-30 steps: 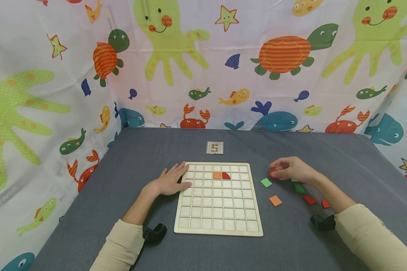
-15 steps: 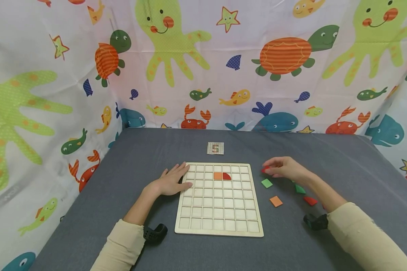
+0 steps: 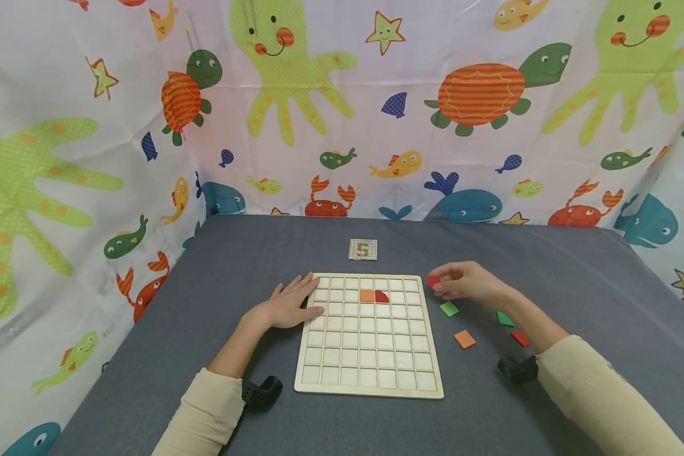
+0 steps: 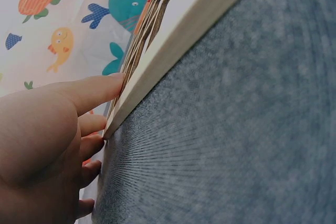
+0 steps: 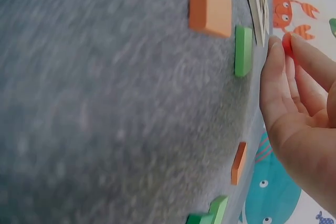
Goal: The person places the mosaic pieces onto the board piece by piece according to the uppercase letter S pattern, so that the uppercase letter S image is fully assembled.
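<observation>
A wooden grid board [image 3: 348, 361] lies on the grey table, with an orange square tile [image 3: 367, 296] and a red quarter-round tile [image 3: 381, 296] side by side in one of its upper rows. My left hand [image 3: 287, 305] rests on the board's left edge, fingers spread; in the left wrist view the thumb [image 4: 102, 92] touches the frame. Between thumb and fingertips, my right hand [image 3: 473, 282] pinches a red tile [image 3: 433, 282] just off the board's upper right corner. Most of that tile is hidden by the fingers in the right wrist view, where only a red bit [image 5: 287, 44] shows.
Right of the board lie a light green tile [image 3: 449, 308], an orange tile [image 3: 464, 339], a dark green tile [image 3: 504, 318] and a red tile [image 3: 520, 338], partly under the right forearm. A small pattern card [image 3: 363, 249] lies behind the board. A printed curtain [image 3: 399, 114] encloses the table.
My right hand has moved left with the red tile, from among the loose tiles to beside the board's upper right corner. The left hand stays in place on the board.
</observation>
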The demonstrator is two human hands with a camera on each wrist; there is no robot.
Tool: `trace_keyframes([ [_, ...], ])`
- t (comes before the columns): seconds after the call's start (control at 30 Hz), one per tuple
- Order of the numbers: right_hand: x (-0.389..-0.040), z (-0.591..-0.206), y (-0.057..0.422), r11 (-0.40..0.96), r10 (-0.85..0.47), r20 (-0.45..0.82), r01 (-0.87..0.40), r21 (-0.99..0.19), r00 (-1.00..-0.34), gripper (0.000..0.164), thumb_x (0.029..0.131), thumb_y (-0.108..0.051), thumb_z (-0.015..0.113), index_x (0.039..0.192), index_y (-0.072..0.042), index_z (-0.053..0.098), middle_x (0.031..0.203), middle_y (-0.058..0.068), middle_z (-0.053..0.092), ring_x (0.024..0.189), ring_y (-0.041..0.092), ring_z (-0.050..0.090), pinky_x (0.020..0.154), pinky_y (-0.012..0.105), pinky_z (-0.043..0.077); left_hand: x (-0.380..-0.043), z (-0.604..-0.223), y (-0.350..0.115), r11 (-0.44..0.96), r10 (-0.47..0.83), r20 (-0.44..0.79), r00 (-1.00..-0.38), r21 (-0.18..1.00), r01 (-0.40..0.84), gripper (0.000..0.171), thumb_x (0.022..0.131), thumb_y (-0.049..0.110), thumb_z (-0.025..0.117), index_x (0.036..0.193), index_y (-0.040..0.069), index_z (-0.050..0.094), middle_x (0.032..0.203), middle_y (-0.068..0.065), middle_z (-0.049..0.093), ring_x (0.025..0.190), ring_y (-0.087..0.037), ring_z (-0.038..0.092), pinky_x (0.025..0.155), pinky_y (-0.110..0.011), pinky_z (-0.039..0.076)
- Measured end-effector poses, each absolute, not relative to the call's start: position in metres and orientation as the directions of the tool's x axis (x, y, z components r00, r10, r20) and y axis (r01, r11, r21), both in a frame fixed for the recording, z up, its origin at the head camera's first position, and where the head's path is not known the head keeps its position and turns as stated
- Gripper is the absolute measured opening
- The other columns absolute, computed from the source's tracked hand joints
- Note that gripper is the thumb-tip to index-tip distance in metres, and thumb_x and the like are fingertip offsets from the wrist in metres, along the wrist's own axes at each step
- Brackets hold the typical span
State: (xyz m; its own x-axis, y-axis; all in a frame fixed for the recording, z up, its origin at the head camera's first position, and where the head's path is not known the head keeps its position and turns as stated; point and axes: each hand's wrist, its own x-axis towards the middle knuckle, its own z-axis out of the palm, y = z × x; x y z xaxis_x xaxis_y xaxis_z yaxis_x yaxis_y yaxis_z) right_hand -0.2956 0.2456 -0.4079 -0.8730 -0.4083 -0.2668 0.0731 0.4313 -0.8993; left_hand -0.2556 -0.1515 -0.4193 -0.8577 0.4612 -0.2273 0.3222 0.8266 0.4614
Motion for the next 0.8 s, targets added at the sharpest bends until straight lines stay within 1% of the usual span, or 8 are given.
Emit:
trace_keyframes([
  [0.13, -0.297, -0.407, 0.238, 0.434, -0.419, -0.269, 0.069, -0.898, -0.867, 0.046, 0.092, -0.013, 0.065, 0.132, 0.006, 0.052, 0.114, 0.017, 0.06, 0.099, 0.023, 0.063, 0.086, 0.036, 0.051, -0.256, -0.42, -0.152, 0.827, 0.46, -0.226, -0.859, 0.46, 0.322, 0.073, 0.098, 0.042, 0.049, 0.153, 0.008, 0.016, 0.158, -0.011, 0.009, 0.144, -0.032, 0.004, 0.109, -0.058, 0.001],
  [0.23, -0.298, -0.407, 0.233, 0.455, -0.424, -0.262, 0.046, -0.889, -0.867, 0.044, 0.092, -0.016, 0.065, 0.13, 0.005, 0.055, 0.122, 0.017, 0.058, 0.103, 0.024, 0.061, 0.087, 0.036, 0.05, -0.256, -0.42, -0.152, 0.828, 0.46, -0.225, -0.859, 0.459, 0.323, 0.073, 0.098, 0.043, 0.049, 0.153, 0.008, 0.017, 0.158, -0.011, 0.009, 0.144, -0.032, 0.004, 0.109, -0.058, 0.001],
  [0.3, -0.298, -0.407, 0.23, 0.47, -0.43, -0.251, 0.023, -0.883, -0.867, 0.042, 0.092, -0.019, 0.065, 0.127, 0.003, 0.058, 0.123, 0.016, 0.058, 0.104, 0.024, 0.059, 0.088, 0.037, 0.05, -0.256, -0.42, -0.152, 0.828, 0.458, -0.224, -0.86, 0.458, 0.322, 0.073, 0.098, 0.043, 0.049, 0.153, 0.008, 0.017, 0.158, -0.011, 0.009, 0.144, -0.032, 0.004, 0.109, -0.058, 0.001],
  [0.4, -0.298, -0.407, 0.226, 0.479, -0.431, -0.233, -0.003, -0.878, -0.872, 0.037, 0.091, -0.02, 0.067, 0.121, 0.002, 0.062, 0.119, 0.014, 0.06, 0.103, 0.025, 0.057, 0.087, 0.037, 0.049, -0.256, -0.421, -0.152, 0.83, 0.457, -0.222, -0.861, 0.454, 0.323, 0.073, 0.098, 0.043, 0.049, 0.153, 0.008, 0.017, 0.158, -0.011, 0.009, 0.144, -0.032, 0.004, 0.109, -0.058, 0.002],
  [0.53, -0.298, -0.407, 0.218, 0.451, -0.442, -0.222, -0.001, -0.893, -0.869, 0.033, 0.091, -0.015, 0.067, 0.117, 0.005, 0.061, 0.11, 0.013, 0.063, 0.1, 0.025, 0.059, 0.086, 0.037, 0.05, -0.256, -0.421, -0.151, 0.833, 0.453, -0.219, -0.864, 0.449, 0.323, 0.072, 0.098, 0.043, 0.049, 0.153, 0.008, 0.017, 0.158, -0.011, 0.01, 0.144, -0.032, 0.004, 0.11, -0.058, 0.002],
  [0.63, -0.299, -0.406, 0.213, 0.425, -0.454, -0.225, 0.013, -0.905, -0.862, 0.037, 0.092, -0.011, 0.065, 0.123, 0.006, 0.055, 0.108, 0.015, 0.061, 0.1, 0.025, 0.06, 0.086, 0.037, 0.051, -0.256, -0.42, -0.151, 0.835, 0.451, -0.221, -0.865, 0.447, 0.322, 0.072, 0.098, 0.043, 0.048, 0.153, 0.009, 0.017, 0.158, -0.011, 0.01, 0.144, -0.031, 0.004, 0.11, -0.058, 0.002],
  [0.73, -0.3, -0.406, 0.209, 0.415, -0.462, -0.231, 0.021, -0.91, -0.856, 0.043, 0.093, -0.009, 0.062, 0.132, 0.006, 0.05, 0.112, 0.017, 0.059, 0.101, 0.025, 0.059, 0.087, 0.037, 0.051, -0.256, -0.42, -0.151, 0.837, 0.451, -0.226, -0.863, 0.443, 0.322, 0.072, 0.098, 0.044, 0.048, 0.154, 0.009, 0.017, 0.158, -0.01, 0.009, 0.144, -0.031, 0.004, 0.11, -0.058, 0.001],
  [0.8, -0.301, -0.406, 0.207, 0.409, -0.47, -0.233, 0.024, -0.912, -0.851, 0.044, 0.094, -0.008, 0.06, 0.134, 0.006, 0.048, 0.114, 0.018, 0.058, 0.101, 0.025, 0.058, 0.087, 0.038, 0.051, -0.256, -0.42, -0.151, 0.837, 0.452, -0.228, -0.862, 0.443, 0.322, 0.072, 0.098, 0.044, 0.048, 0.154, 0.009, 0.016, 0.158, -0.01, 0.009, 0.144, -0.031, 0.004, 0.11, -0.058, 0.001],
])
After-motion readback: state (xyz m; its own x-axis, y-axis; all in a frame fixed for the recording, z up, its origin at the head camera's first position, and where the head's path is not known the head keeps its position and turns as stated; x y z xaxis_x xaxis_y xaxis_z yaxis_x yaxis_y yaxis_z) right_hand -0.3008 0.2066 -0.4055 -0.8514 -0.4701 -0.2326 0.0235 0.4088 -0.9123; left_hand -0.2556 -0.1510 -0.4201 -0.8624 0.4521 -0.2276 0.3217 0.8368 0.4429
